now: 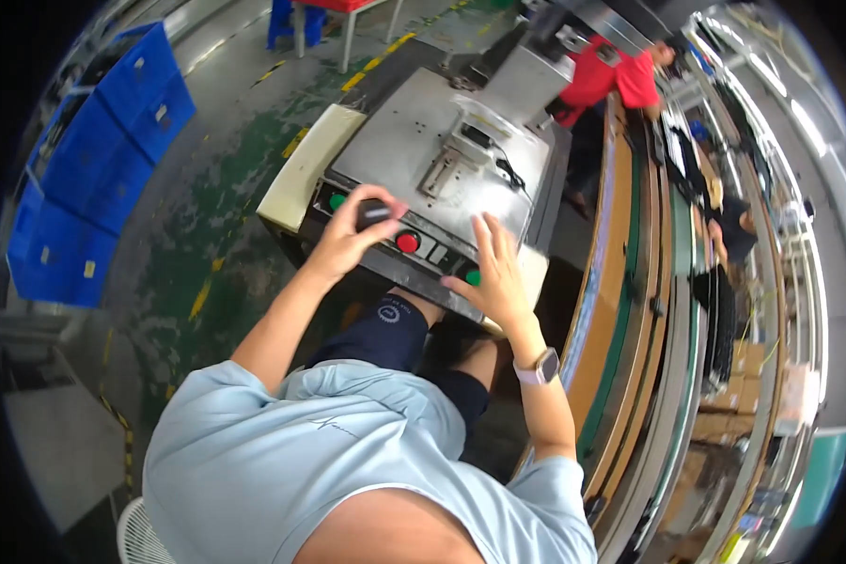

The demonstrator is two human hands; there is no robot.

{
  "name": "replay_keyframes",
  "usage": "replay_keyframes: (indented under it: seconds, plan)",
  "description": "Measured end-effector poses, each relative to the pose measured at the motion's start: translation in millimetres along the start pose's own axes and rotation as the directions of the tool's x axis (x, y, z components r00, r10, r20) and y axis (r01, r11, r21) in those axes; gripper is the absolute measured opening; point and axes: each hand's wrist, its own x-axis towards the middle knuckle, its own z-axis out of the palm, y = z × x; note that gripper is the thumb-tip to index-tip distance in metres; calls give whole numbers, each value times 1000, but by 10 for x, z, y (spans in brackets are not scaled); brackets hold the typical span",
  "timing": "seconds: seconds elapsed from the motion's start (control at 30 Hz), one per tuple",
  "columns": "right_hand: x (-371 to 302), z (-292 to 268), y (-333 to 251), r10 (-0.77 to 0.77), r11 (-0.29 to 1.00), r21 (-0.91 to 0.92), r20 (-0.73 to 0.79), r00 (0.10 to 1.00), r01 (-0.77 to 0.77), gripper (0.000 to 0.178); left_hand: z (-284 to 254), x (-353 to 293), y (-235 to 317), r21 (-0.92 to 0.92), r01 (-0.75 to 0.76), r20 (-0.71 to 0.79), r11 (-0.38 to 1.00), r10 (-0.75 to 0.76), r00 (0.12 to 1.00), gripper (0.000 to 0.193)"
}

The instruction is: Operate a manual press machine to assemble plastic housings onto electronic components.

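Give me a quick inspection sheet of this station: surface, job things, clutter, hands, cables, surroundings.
Surface: grey metal machine top, with a metal fixture mounted on it.
Job's things: small dark part in left hand; front panel has a red button and green buttons.
Clutter: nothing seen.
Grippers: left hand closed around the dark part; right hand spread open, thumb by a green button.
Cables: one black cable on the top.
Surroundings: blue crates left, conveyor right, a person in red beyond.
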Motion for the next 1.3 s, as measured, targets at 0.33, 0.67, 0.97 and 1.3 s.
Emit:
replay_keyframes:
  seconds: [0.33, 0.67, 0.97, 1.3]
  plan:
    - [-933, -1580, 529, 400, 887, 366, -307, 863, -281, 15, 564, -117, 365, -40, 139, 519, 989, -98, 849, 64]
    - [-4865, -2242, 1546, 815, 13, 26, -579, -4, -1000, 46, 679, -445, 59, 304, 299, 745, 904, -422, 517, 41]
    - [-4871, -1463, 35, 987, -9, -14, -158, -7, -1000, 56, 762, -198, 121, 380, 315, 750, 870, -489, 446, 36]
    - [-3367, -2308, 110, 430, 600, -42, -825, 366, -799, 46, 447, 1261, -176, 128, -14, 162, 992, -7, 987, 15]
